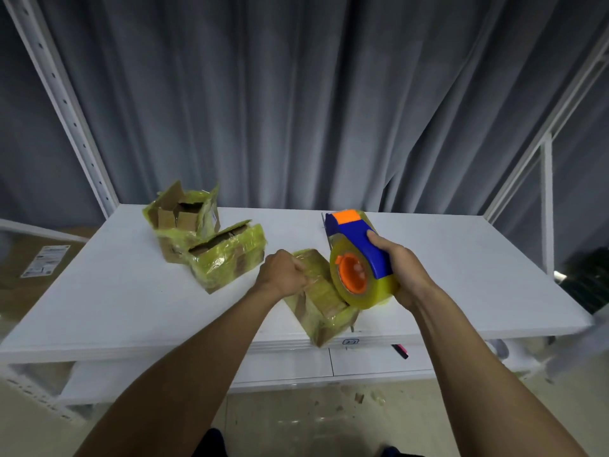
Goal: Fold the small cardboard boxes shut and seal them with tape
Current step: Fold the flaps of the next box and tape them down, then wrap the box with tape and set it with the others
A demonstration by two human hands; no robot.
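- At the near edge of the white table [461, 275] I see the tape-wrapped cardboard box [316, 311], tipped up on a corner and slightly overhanging the edge.
- The left hand [285, 270] is on its upper left side, fingers curled tight and gripping the wrapping.
- The right hand [400, 268] is wrapped round the blue handle of the tape dispenser [359, 252], thumb on top.
- The dispenser's yellowish roll looks pressed against the box's right face, though blur keeps me from being sure.
- Further back on the left sit an open box [179, 222] with flaps up and a second box [227, 258] touching it.
- A grey curtain [296, 94] hangs behind.
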